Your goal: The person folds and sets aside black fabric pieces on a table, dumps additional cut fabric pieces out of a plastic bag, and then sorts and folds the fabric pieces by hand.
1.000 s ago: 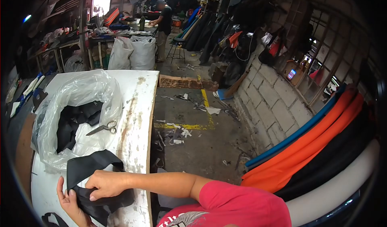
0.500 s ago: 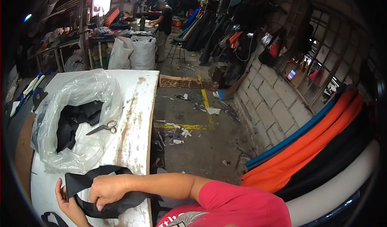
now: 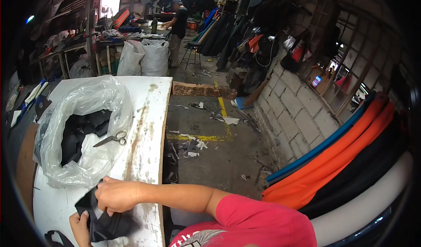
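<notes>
Black fabric [image 3: 108, 227] hangs folded between my hands at the near end of the white table [image 3: 151, 98]. My left hand [image 3: 80, 227] pinches its left edge, thumb on top. Fingers curled down, my right hand [image 3: 116, 196] grips the upper part of the same cloth. Just beyond stands a clear plastic bag [image 3: 55, 159] with its rim rolled open and black pieces [image 3: 72, 144] inside. Scissors [image 3: 112, 139] lie on the bag's right side, apart from both hands.
A black strap [image 3: 59, 236] lies at the table's near left corner. Scraps [image 3: 201, 144] litter the floor on the right. Orange fabric rolls [image 3: 307, 172] lean by the block wall. Farther back, a person [image 3: 179, 25] stands at another table beside white sacks [image 3: 154, 56].
The black fabric, spread in a wide loop before, is now gathered into a smaller folded bundle. My left hand has moved right and down, closing on its edge; my right hand has risen slightly.
</notes>
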### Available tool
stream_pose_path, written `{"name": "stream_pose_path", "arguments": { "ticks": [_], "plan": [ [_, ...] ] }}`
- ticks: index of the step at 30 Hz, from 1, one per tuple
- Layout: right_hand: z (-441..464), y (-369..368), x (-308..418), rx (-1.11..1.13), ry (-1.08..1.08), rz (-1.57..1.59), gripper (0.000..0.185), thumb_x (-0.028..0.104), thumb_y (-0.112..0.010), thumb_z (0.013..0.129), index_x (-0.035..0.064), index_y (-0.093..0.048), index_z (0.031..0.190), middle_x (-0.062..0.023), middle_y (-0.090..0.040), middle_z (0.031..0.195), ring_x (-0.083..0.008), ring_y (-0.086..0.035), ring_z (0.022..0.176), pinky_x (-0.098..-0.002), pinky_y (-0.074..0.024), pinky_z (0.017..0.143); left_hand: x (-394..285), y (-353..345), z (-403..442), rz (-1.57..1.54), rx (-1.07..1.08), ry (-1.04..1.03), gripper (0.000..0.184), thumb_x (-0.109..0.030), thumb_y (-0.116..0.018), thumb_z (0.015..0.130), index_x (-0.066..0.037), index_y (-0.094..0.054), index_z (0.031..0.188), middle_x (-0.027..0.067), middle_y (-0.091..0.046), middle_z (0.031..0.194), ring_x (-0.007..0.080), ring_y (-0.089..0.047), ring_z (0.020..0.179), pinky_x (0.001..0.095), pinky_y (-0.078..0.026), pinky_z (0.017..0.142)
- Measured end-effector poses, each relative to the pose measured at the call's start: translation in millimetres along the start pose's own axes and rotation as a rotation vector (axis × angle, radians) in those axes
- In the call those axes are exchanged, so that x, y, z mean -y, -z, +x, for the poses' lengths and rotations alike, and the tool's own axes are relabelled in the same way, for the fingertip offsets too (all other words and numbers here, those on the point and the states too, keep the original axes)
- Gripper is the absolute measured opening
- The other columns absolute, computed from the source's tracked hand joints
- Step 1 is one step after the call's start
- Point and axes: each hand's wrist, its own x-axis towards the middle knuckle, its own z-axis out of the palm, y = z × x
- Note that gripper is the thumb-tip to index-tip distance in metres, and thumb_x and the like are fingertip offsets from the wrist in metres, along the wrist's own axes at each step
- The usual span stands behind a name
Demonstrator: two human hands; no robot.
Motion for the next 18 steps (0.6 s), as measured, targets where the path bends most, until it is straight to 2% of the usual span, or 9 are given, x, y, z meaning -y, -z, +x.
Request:
{"name": "stream_pose_path", "arguments": {
  "ticks": [2, 3, 6, 8, 9, 10, 11, 15, 18],
  "plan": [
    [-4, 2, -4, -0.141, 0.043, 0.0, 0.011, 0.019, -0.072, 0.073, 0.0087, -0.072, 0.077, -0.0072, -0.063, 0.094, -0.0276, -0.054, 0.102, -0.0427, -0.0368, 0.084, -9, -7, -7, -0.367, 0.059, -0.046, 0.02, -0.018, -0.062, 0.086, -0.002, -0.058, 0.075, -0.0028, -0.052, 0.068, 0.0065, -0.044, 0.058, 0.0247, -0.039, 0.056],
    [-4, 4, -7, -0.103, 0.001, 0.101, 0.012, 0.016, -0.072, 0.072, 0.0073, -0.072, 0.08, -0.012, -0.058, 0.115, -0.03, -0.046, 0.118, -0.0437, -0.0355, 0.091, 3, -5, -10, -0.474, -0.103, -0.082, 0.022, -0.024, -0.063, 0.089, -0.003, -0.058, 0.089, -0.0015, -0.056, 0.082, 0.0059, -0.047, 0.069, 0.0225, -0.04, 0.064],
    [-9, -2, -13, -0.308, 0.05, 0.045, 0.014, 0.016, -0.073, 0.072, 0.0057, -0.072, 0.081, -0.0188, -0.054, 0.125, -0.0322, -0.042, 0.126, -0.0455, -0.0334, 0.098, 36, 26, 4, -1.041, -0.332, -0.105, 0.037, -0.03, -0.05, 0.099, -0.001, -0.054, 0.122, 0.0043, -0.06, 0.115, 0.0134, -0.054, 0.1, 0.0292, -0.043, 0.09],
    [-9, -6, -21, -0.316, 0.004, 0.108, 0.019, 0.018, -0.075, 0.071, 0.0023, -0.069, 0.08, -0.0235, -0.048, 0.132, -0.0366, -0.041, 0.128, -0.0426, -0.0349, 0.1, 30, 39, 9, -1.362, 0.094, -0.566, 0.047, -0.027, -0.041, 0.103, 0.0, -0.037, 0.141, 0.0089, -0.049, 0.138, 0.0201, -0.049, 0.12, 0.0346, -0.036, 0.107],
    [-8, -8, -24, -0.326, -0.03, 0.133, 0.02, 0.019, -0.075, 0.071, 0.0018, -0.068, 0.08, -0.0237, -0.048, 0.133, -0.0376, -0.043, 0.126, -0.0412, -0.0365, 0.098, -78, 3, -22, -1.43, -0.545, -0.282, 0.053, -0.026, -0.036, 0.104, 0.001, -0.021, 0.148, 0.0087, -0.033, 0.152, 0.0235, -0.039, 0.132, 0.0375, -0.025, 0.115],
    [-8, -10, -27, -0.335, -0.063, 0.159, 0.022, 0.019, -0.076, 0.071, 0.0013, -0.067, 0.081, -0.0239, -0.048, 0.133, -0.0387, -0.045, 0.124, -0.0397, -0.0382, 0.097, -80, 7, -24, -1.446, -0.562, -0.315, 0.055, -0.027, -0.035, 0.104, 0.002, -0.02, 0.148, 0.0095, -0.031, 0.152, 0.0236, -0.037, 0.134, 0.0378, -0.022, 0.116],
    [-9, -9, -30, -0.372, -0.079, 0.137, 0.028, 0.022, -0.078, 0.07, -0.0003, -0.064, 0.08, -0.0231, -0.061, 0.111, -0.036, -0.06, 0.099, -0.0365, -0.0465, 0.081, -81, 10, -25, -1.462, -0.578, -0.349, 0.056, -0.028, -0.035, 0.104, 0.002, -0.019, 0.148, 0.0102, -0.03, 0.153, 0.0237, -0.034, 0.136, 0.0381, -0.019, 0.118],
    [-7, -8, -37, -0.384, -0.189, 0.478, 0.03, 0.021, -0.079, 0.071, -0.0005, -0.058, 0.076, -0.0078, -0.057, 0.058, -0.0181, -0.053, 0.054, -0.0333, -0.0405, 0.052, -13, 37, -4, -1.174, -0.791, -0.354, 0.059, -0.034, -0.035, 0.103, 0.004, -0.026, 0.146, 0.0156, -0.031, 0.151, 0.0239, -0.029, 0.14, 0.037, -0.017, 0.117],
    [-2, -11, -45, -0.406, -0.229, 0.724, 0.028, 0.017, -0.077, 0.068, -0.0005, -0.054, 0.07, -0.0068, -0.054, 0.061, -0.0145, -0.051, 0.058, -0.0318, -0.0403, 0.053, 61, 51, 19, -0.582, -0.947, -0.324, 0.06, -0.039, -0.037, 0.102, 0.003, -0.034, 0.144, 0.0165, -0.035, 0.149, 0.0248, -0.031, 0.138, 0.0364, -0.018, 0.115]
  ]
}}
